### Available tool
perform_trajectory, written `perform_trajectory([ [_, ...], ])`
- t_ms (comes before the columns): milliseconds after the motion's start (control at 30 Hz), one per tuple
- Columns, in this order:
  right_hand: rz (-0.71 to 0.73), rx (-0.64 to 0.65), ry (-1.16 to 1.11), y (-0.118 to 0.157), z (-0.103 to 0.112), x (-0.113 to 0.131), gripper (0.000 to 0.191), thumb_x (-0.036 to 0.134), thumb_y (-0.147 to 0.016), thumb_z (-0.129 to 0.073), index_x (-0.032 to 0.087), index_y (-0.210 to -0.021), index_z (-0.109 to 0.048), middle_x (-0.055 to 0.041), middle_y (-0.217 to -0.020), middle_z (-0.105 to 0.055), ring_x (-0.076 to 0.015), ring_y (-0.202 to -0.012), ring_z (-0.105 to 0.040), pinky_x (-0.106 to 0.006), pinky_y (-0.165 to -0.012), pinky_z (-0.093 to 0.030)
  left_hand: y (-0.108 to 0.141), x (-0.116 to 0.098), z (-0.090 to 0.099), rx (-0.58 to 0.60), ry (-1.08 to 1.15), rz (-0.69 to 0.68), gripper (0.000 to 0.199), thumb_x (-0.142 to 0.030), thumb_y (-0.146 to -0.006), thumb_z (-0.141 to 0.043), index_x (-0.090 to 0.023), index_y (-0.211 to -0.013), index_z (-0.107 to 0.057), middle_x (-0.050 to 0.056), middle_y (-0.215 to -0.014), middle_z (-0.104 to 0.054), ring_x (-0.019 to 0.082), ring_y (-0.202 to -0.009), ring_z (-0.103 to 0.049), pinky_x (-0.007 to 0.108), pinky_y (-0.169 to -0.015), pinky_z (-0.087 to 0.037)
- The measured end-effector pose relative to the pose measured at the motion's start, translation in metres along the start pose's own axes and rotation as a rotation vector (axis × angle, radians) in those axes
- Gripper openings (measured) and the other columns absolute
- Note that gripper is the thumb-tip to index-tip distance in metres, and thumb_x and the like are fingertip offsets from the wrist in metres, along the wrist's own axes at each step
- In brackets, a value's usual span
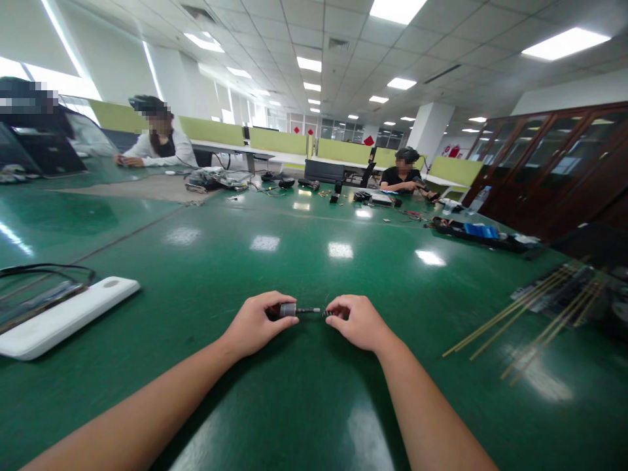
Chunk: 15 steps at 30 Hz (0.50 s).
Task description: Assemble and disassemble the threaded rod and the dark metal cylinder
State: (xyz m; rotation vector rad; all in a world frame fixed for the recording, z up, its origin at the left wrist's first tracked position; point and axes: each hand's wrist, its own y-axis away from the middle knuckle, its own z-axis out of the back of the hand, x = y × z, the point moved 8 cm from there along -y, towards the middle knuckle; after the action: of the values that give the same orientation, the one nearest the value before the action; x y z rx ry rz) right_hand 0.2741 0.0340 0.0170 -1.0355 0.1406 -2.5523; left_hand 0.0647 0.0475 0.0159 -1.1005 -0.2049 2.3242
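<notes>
My left hand (262, 319) is closed around a small grey cylinder with a thin shaft (288, 310), which looks like a small motor. Its shaft points right, ending in a lighter tip. My right hand (356, 320) pinches a small dark ridged piece (327, 313), perhaps a spring or screw; most of it is hidden by the fingers. A narrow gap separates that piece from the shaft's tip. Both hands are low over the green tabletop (304, 275).
At left lies a long white casing (73, 317) beside black cables. Thin wooden sticks (534, 314) rest at right. A black tray (481, 232) with blue contents, a bottle (479, 199) and electronic parts (216, 180) are farther back. Two people (164, 144) (400, 173) sit across the table.
</notes>
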Motion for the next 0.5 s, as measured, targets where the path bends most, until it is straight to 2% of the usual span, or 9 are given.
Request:
perform_trajectory([
  [233,-0.125,-0.037,-0.08,-0.002,0.006,-0.026,0.017,0.027,-0.079,-0.067,0.017,-0.092,-0.072,-0.0025,-0.074,-0.069,-0.015,-0.067,-0.061,-0.026,-0.062,-0.047,0.001,0.007,0.01,-0.097,0.016,0.068,0.031,-0.045,-0.082,-0.07,-0.026,-0.108,-0.068,0.002,-0.105,-0.07,0.022,-0.096,-0.064,0.036,-0.087,-0.049],
  [400,-0.122,-0.047,-0.093,-0.002,0.006,-0.029,0.017,0.027,-0.078,-0.067,0.017,-0.091,-0.072,-0.0023,-0.075,-0.069,-0.015,-0.067,-0.061,-0.025,-0.062,-0.047,0.002,0.017,0.007,-0.125,0.339,0.158,0.037,-0.042,-0.083,-0.069,-0.02,-0.11,-0.059,0.006,-0.104,-0.069,0.022,-0.097,-0.066,0.038,-0.093,-0.052],
  [500,-0.116,-0.049,-0.091,-0.002,0.005,-0.029,0.016,0.027,-0.078,-0.067,0.017,-0.09,-0.072,-0.0022,-0.074,-0.069,-0.0149,-0.067,-0.061,-0.025,-0.063,-0.047,0.004,0.013,0.01,-0.128,0.51,0.195,0.047,-0.04,-0.082,-0.07,-0.019,-0.12,-0.053,0.008,-0.113,-0.067,0.022,-0.107,-0.065,0.039,-0.1,-0.05],
])
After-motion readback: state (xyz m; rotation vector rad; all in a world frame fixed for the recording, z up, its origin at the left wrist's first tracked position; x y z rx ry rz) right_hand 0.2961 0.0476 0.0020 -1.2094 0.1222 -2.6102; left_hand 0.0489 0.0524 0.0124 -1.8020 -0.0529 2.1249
